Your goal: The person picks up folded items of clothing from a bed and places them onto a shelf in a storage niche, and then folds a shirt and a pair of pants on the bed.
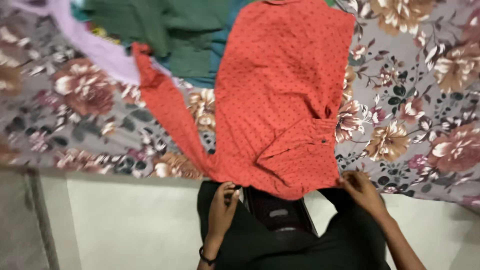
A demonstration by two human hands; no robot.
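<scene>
- Where the bed (410,100) with its grey floral sheet meets the pale floor (130,225), a red dotted shirt (285,100) lies spread flat, its lower edge hanging just over the near side of the bed.
- The left hand (222,205) sits at the shirt's lower left corner, fingers curled in at the hem; whether it actually pinches the cloth cannot be told.
- The right hand (362,190) is at the lower right corner, fingers bent and touching the hem beside the gathered cuff (305,150) with its small dark button; a firm grip is not clear here either.
- One long red sleeve (167,110) stretches away to the upper left across the sheet.
- Beyond the shirt lie a dark green garment (165,30), a teal one (220,55) under it, and a lilac cloth (95,45) to the left, all touching or overlapping.
- A dark bracelet (206,258) circles the left wrist.
</scene>
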